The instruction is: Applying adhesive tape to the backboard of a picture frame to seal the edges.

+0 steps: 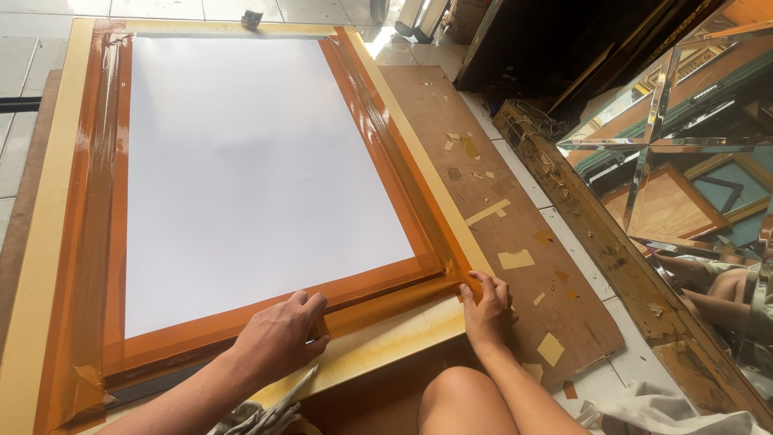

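a large rectangular picture frame (407, 189) lies flat on a brown board (515, 234) on the tiled floor, its long axis running away from the person, from the near edge by their knee up toward the far top of the view, leaning a little to the left. the frame works like a shallow tray: inside its borders sits a plain white sheet (250, 169), flat and filling the whole opening. the inner band of the frame is glossy orange-brown, the outer band a pale gold-yellow. the left hand (278, 338) rests palm down on the near rail of the frame, fingers curled and pressed against the orange band, gripping nothing that can be seen. the right hand (487, 310) sits at the near right corner of the frame, fingers bent with the tips pinching or pressing at the orange edge there; whether a bit of tape is caught between them cannot be told. a bare knee (463, 399) shows just below the right hand. scraps of yellowish tape (515, 259) lie scattered over the board to the right of the frame. a crumpled pale cloth (266, 415) lies under the left forearm. further right, a faceted mirror panel (684, 153) leans up, well apart from the hands.
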